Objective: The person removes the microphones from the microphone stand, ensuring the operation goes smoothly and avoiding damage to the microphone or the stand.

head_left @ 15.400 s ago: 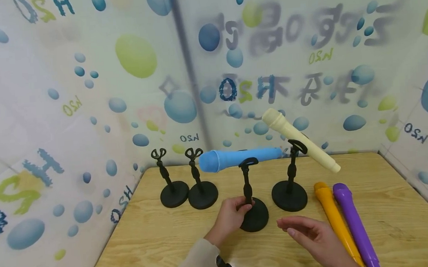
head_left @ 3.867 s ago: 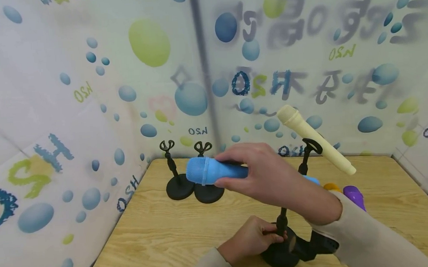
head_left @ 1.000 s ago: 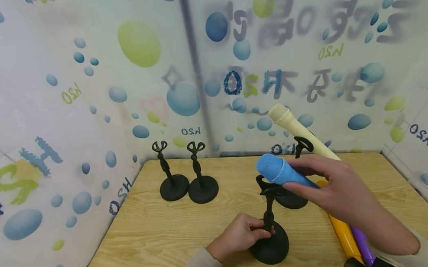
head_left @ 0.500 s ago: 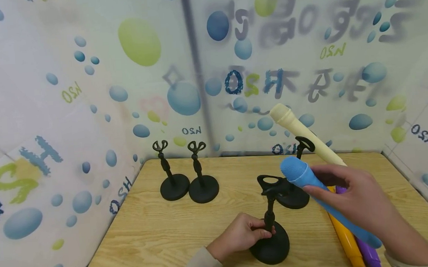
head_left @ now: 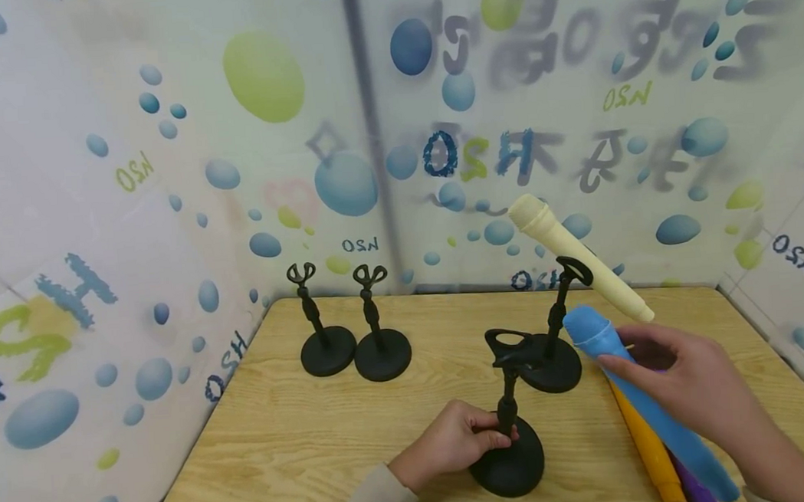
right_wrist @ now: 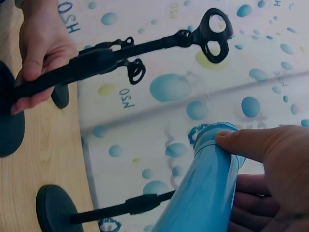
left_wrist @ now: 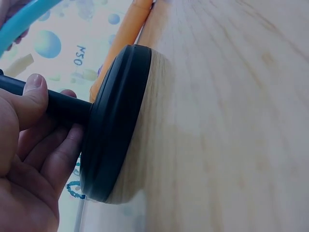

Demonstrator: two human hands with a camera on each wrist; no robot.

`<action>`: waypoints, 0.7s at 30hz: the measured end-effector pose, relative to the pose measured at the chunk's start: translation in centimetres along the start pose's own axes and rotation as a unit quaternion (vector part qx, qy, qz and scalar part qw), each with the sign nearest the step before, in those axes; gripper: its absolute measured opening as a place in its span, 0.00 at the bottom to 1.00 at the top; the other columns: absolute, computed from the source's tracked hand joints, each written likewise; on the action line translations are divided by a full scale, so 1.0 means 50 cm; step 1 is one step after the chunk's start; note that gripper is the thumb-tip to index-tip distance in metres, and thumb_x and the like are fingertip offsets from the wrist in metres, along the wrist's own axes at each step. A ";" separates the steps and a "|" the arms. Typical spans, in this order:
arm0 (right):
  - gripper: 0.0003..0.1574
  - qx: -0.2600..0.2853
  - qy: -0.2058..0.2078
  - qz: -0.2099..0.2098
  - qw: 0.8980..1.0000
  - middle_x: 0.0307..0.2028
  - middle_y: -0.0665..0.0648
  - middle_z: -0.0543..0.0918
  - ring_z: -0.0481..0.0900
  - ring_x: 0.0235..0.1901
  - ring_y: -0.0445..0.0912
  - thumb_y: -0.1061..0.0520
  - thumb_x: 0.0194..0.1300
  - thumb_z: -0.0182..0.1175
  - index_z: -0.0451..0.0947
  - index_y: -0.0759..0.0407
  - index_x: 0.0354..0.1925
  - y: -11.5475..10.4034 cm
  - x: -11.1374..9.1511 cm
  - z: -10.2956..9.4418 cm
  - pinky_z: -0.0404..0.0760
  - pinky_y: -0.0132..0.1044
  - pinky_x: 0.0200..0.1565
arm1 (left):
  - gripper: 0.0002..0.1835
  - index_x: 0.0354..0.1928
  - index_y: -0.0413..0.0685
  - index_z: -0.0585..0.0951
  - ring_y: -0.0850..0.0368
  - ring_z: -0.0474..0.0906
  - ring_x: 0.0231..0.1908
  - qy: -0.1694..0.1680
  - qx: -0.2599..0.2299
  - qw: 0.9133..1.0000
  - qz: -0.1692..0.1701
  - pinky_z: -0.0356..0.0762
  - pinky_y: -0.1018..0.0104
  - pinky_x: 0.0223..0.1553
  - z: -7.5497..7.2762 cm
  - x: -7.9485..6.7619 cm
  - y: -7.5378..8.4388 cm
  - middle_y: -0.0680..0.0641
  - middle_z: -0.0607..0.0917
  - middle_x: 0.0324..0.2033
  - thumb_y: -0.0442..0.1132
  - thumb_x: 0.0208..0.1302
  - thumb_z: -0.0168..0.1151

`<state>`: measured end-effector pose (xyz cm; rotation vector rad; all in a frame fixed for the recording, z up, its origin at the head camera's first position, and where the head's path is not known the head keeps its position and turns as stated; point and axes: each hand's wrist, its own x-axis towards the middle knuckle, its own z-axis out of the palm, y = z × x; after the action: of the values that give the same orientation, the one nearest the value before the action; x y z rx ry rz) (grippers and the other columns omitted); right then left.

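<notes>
My left hand [head_left: 451,440] grips the lower stem of a black microphone stand [head_left: 515,467] at the front of the table. The clip on top holds nothing, and the left wrist view shows the round base [left_wrist: 118,125] close up. To the right, my right hand [head_left: 693,379] pinches a blue microphone [head_left: 654,412] just below its head, thumb on the near side in the right wrist view. The blue microphone slants above an orange microphone [head_left: 638,440] and a purple microphone [head_left: 693,485], partly covering both.
Behind, a cream microphone [head_left: 582,259] sits tilted in the clip of another black stand [head_left: 554,372]. Two more black stands [head_left: 327,353] with bare clips stand at the back left of the wooden table [head_left: 283,458]. Patterned curtains [head_left: 167,258] enclose its back and sides.
Earlier the blue microphone lay in the front stand's clip. Over the last second my right hand has carried it right and down, away from that clip. The left hand keeps its hold on the stem.
</notes>
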<state>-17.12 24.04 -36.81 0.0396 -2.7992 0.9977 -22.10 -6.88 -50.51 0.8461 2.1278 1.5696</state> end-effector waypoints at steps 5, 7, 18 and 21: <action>0.38 -0.011 -0.010 0.022 1.000 0.51 0.69 0.91 0.91 0.43 0.56 0.39 0.71 0.73 0.83 0.69 0.61 0.025 0.007 0.002 0.86 0.28 0.34 | 0.08 0.49 0.41 0.94 0.68 0.87 0.54 0.002 0.000 1.000 -0.001 0.81 0.77 0.58 0.001 0.000 0.000 0.48 0.95 0.45 0.32 0.71 0.72; 0.39 -0.020 -0.014 0.031 0.999 0.51 0.70 0.91 0.91 0.44 0.56 0.38 0.72 0.72 0.82 0.69 0.61 0.035 0.009 0.002 0.86 0.28 0.34 | 0.08 0.49 0.42 0.94 0.68 0.87 0.54 0.002 0.000 1.000 -0.001 0.81 0.77 0.58 0.001 0.000 0.000 0.48 0.95 0.45 0.32 0.71 0.72; 0.44 -0.049 -0.035 0.053 0.997 0.51 0.73 0.90 0.90 0.44 0.58 0.35 0.75 0.68 0.81 0.75 0.61 0.092 0.021 0.005 0.88 0.38 0.36 | 0.08 0.48 0.43 0.94 0.68 0.87 0.55 0.002 -0.001 1.000 -0.002 0.82 0.77 0.58 0.001 0.001 -0.001 0.49 0.95 0.45 0.33 0.71 0.72; 0.45 -0.059 -0.037 0.055 0.996 0.52 0.74 0.89 0.90 0.44 0.60 0.35 0.75 0.67 0.80 0.76 0.62 0.109 0.024 0.006 0.90 0.46 0.39 | 0.08 0.49 0.43 0.94 0.68 0.87 0.55 0.001 -0.001 1.000 -0.002 0.82 0.77 0.58 0.001 0.001 -0.002 0.49 0.95 0.46 0.33 0.71 0.72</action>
<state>-18.77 28.12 -40.23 -0.0968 -2.9504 0.8688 -22.15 -6.83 -50.59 0.8383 2.1270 1.5717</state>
